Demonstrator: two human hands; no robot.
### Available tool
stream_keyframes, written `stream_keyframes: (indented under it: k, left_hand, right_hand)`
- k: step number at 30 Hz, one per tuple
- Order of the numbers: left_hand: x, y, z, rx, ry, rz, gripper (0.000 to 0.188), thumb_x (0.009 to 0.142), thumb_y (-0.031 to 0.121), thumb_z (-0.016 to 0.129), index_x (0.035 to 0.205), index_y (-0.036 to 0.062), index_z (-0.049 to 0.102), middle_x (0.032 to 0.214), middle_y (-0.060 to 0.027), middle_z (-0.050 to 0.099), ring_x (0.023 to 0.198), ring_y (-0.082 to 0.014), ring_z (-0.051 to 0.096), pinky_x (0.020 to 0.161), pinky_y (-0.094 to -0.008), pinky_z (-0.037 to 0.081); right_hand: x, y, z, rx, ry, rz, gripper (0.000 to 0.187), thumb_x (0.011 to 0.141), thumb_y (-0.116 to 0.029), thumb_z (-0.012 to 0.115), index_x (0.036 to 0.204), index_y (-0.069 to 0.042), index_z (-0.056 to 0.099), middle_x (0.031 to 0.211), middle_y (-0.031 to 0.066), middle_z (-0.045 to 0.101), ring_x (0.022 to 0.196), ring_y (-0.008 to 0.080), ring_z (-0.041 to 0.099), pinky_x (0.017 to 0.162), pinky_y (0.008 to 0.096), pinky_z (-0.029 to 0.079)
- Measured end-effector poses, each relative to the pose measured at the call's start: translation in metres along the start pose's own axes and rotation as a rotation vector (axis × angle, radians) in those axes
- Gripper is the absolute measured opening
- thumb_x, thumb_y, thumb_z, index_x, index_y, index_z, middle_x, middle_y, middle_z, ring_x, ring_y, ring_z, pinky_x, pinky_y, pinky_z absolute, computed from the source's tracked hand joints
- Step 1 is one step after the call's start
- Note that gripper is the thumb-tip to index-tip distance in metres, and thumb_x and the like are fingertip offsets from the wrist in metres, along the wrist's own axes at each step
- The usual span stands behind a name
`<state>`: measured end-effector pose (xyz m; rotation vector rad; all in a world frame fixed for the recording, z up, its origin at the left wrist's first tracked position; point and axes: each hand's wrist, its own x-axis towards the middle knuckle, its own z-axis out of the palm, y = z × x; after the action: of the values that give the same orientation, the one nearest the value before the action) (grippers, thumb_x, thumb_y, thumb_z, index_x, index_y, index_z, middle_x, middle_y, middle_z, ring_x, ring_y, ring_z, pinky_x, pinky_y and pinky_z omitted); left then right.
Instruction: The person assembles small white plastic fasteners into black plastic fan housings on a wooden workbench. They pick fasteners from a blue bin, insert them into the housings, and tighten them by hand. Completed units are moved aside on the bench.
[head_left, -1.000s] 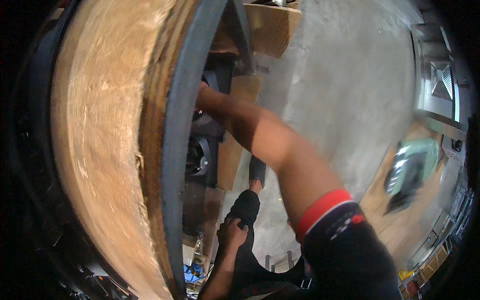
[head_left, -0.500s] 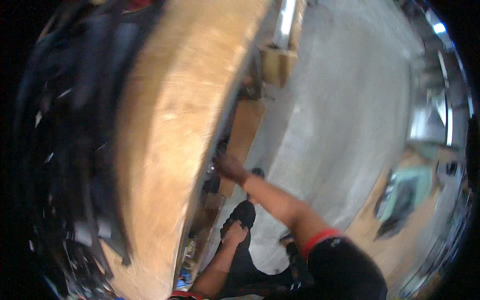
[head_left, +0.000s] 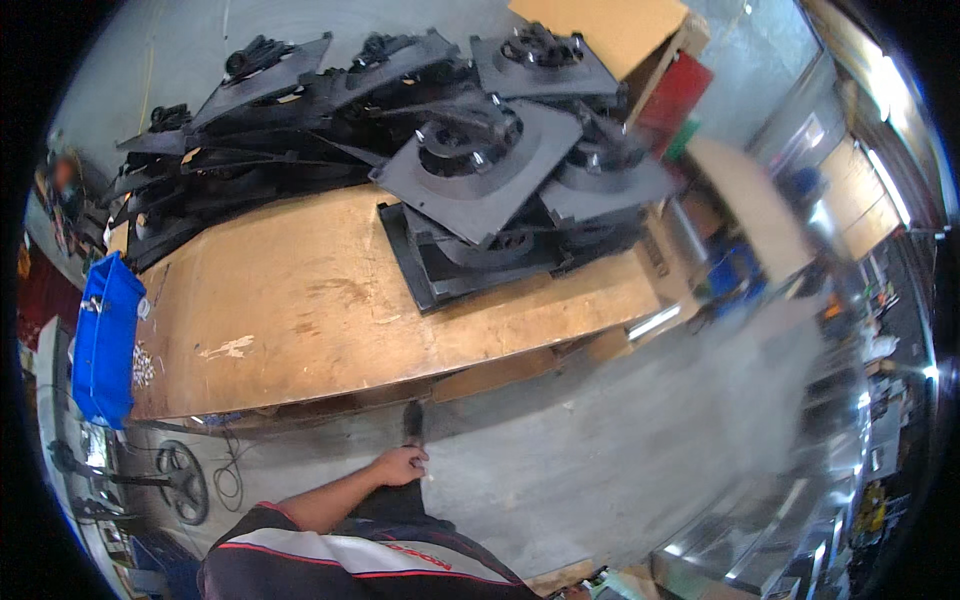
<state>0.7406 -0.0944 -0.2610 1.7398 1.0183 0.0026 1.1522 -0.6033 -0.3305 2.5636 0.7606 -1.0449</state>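
My left hand point(head_left: 400, 466) hangs low in front of my dark trouser leg point(head_left: 385, 505), close to the near side of a wooden workbench. Its fingers are curled in, and no object shows in them. My right hand is out of the picture. On the bench point(head_left: 270, 310) lie several black square panels point(head_left: 482, 172), each with a round raised centre. They are stacked and overlap at the right, and more are piled along the far left.
A blue plastic bin point(head_left: 103, 340) stands at the bench's left end, beside small white pieces point(head_left: 143, 368). Below it are a black spoked wheel point(head_left: 182, 482) and a looped cable point(head_left: 230, 475). Metal stock point(head_left: 760, 540) lies at the lower right, and a cardboard box point(head_left: 610, 35) stands behind.
My view has swung round, so the bench now runs across it. My right arm, which was reaching to the bench's underside, has left the picture. My left hand stays near my leg.
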Motion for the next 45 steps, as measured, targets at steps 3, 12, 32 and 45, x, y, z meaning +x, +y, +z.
stream_keyframes:
  k: [3, 12, 32, 45]
  left_hand:
    - [-0.010, 0.058, -0.073, -0.035, 0.111, 0.153, 0.045, 0.088, 0.033, 0.069, 0.123, 0.0059, 0.064, 0.104, -0.0118, 0.071, 0.091, -0.0235, 0.067, 0.084, -0.0362, 0.053]
    - [-0.024, 0.132, -0.294, 0.125, 0.412, 0.381, 0.042, 0.086, 0.029, 0.069, 0.122, 0.0077, 0.064, 0.103, -0.0126, 0.071, 0.088, -0.0261, 0.068, 0.081, -0.0377, 0.054]
    - [-0.310, -0.115, -0.226, -0.164, 1.240, -0.392, 0.035, 0.081, 0.022, 0.069, 0.111, 0.0059, 0.067, 0.088, -0.0166, 0.071, 0.080, -0.0328, 0.070, 0.072, -0.0436, 0.055]
    - [-0.408, -0.193, -0.366, -0.093, 1.355, -0.506, 0.036, 0.083, 0.023, 0.066, 0.116, 0.0082, 0.066, 0.092, -0.0147, 0.071, 0.088, -0.0340, 0.069, 0.077, -0.0436, 0.054]
  right_hand:
    - [-0.008, 0.013, -0.080, -0.098, 0.397, -0.101, 0.047, 0.082, -0.028, 0.068, 0.120, 0.000, 0.064, 0.127, 0.0249, 0.062, 0.114, 0.0420, 0.060, 0.096, 0.0446, 0.049]
    - [-0.217, -0.564, -0.478, 0.336, 1.028, -1.410, 0.037, 0.092, -0.017, 0.064, 0.124, 0.000, 0.061, 0.107, 0.0206, 0.066, 0.099, 0.0373, 0.064, 0.087, 0.0444, 0.049]
    - [-0.151, -0.811, -0.670, -0.688, 0.817, -1.171, 0.039, 0.079, -0.017, 0.071, 0.105, 0.010, 0.061, 0.097, 0.0353, 0.064, 0.096, 0.0508, 0.062, 0.084, 0.0543, 0.049]
    - [-0.339, -0.818, -0.576, -0.530, 0.812, -1.294, 0.035, 0.082, -0.014, 0.070, 0.108, 0.007, 0.061, 0.092, 0.0292, 0.066, 0.091, 0.0468, 0.064, 0.080, 0.0461, 0.049]
